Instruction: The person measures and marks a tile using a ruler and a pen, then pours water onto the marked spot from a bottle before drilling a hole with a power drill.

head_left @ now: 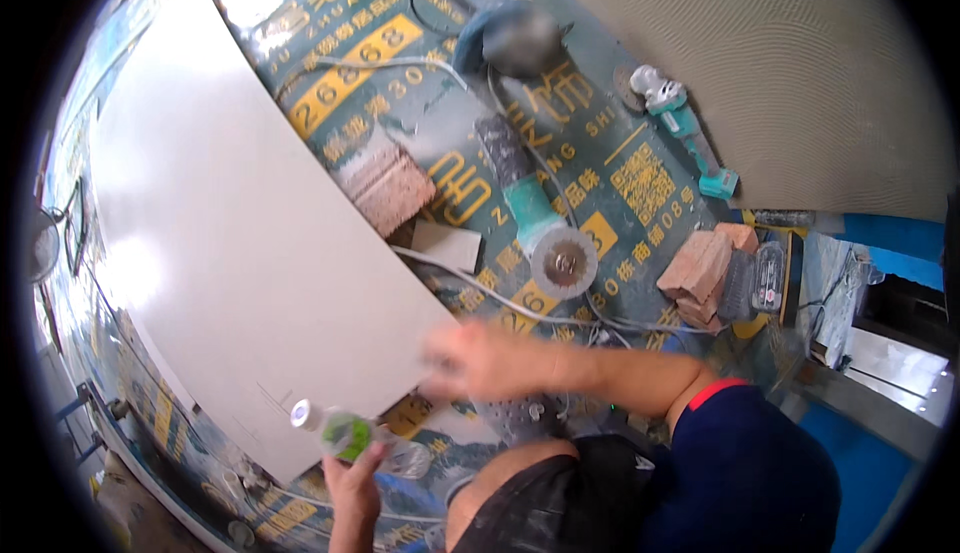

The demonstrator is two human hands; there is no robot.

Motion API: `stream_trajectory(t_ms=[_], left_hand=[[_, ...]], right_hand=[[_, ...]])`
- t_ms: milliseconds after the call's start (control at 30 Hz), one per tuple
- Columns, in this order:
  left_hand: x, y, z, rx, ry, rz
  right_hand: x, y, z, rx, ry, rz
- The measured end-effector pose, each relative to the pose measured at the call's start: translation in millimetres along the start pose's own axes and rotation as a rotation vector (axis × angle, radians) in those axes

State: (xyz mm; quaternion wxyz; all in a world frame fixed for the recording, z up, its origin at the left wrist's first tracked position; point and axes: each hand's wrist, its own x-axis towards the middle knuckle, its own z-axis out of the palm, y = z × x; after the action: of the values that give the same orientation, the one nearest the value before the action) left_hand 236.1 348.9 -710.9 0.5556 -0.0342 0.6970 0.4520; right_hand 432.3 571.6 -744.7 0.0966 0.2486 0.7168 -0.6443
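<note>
A green-and-black grinder (525, 201) lies on the printed sheet (590, 118) near reddish bricks (392, 191) and a pale tile piece (447, 247), while another grinder (682, 125) (teal, whitish at its head) rests beside a ridged slab (790, 78).

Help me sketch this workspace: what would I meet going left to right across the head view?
Green-labelled bottle in the left hand, dark-handled green grinder, white-headed teal grinder, clear plastic object.

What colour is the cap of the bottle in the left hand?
The cap is white; it shows best in the head view.
</note>
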Motion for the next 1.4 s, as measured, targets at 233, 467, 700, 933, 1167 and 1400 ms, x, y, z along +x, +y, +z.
stream_trajectory(t_ms=[233, 467, 700, 933, 1167, 1400], left_hand=[[-61.6, -19.4, -100.5, 0.157, 0.170, 0.059], [-115.3, -44.2, -178.3, 0.369, 0.302, 0.291], [-155.0, -69.1, -193.1, 0.389, 0.509, 0.277], [-137.9, -95.9, -158.3, 0.257, 0.453, 0.294], [-123.2, -87.8, -179.5, 0.260, 0.386, 0.076], [-59.1, -64.2, -196.1, 0.494, 0.280, 0.058]], right_hand=[[-42.2, 84.0, 38.2, -0.392, 0.137, 0.153], [46.1, 82.0, -4.0, -0.862, 0.584, -0.012], [64.8, 92.9, -36.0, -0.906, 0.492, 0.044], [65.8, 86.1, -51.2, -0.741, 0.323, 0.334], [9.6, 25.9, -16.3, -0.464, 0.492, 0.304], [-86.3, 90.7, 62.0, -0.204, 0.281, 0.524]])
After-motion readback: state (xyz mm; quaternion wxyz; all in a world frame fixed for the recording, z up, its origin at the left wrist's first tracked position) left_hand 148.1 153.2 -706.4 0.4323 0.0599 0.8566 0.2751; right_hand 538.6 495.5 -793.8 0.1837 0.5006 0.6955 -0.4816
